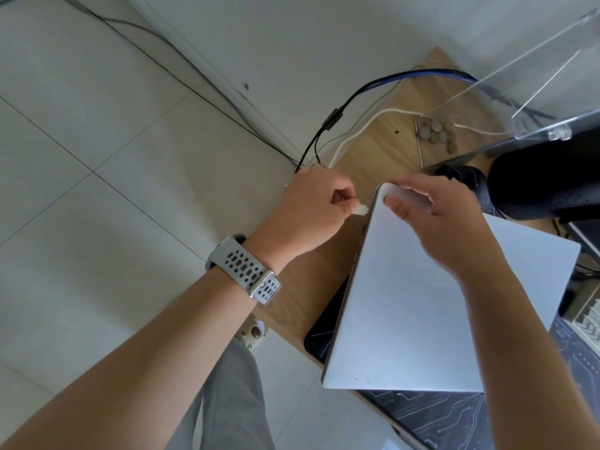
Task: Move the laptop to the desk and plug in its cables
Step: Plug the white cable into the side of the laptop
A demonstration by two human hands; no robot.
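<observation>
A closed silver laptop (422, 313) lies on the wooden desk (383, 147), partly over a dark patterned mat (431, 417). My right hand (448, 222) rests on the lid's far corner, fingers curled over the edge. My left hand (311, 216), with a grey watch on the wrist, pinches the white plug (361, 210) of a white cable (360, 131) right beside the laptop's left edge. Whether the plug touches the port I cannot tell. A black-and-blue cable (373, 87) arcs over the desk edge behind my left hand.
A clear acrylic stand (526, 92) rises at the back right, with several coins (438, 133) under it. A black speaker-like object (542, 186) and a keyboard (587, 319) sit at the right. The tiled floor (97, 190) lies left of the desk.
</observation>
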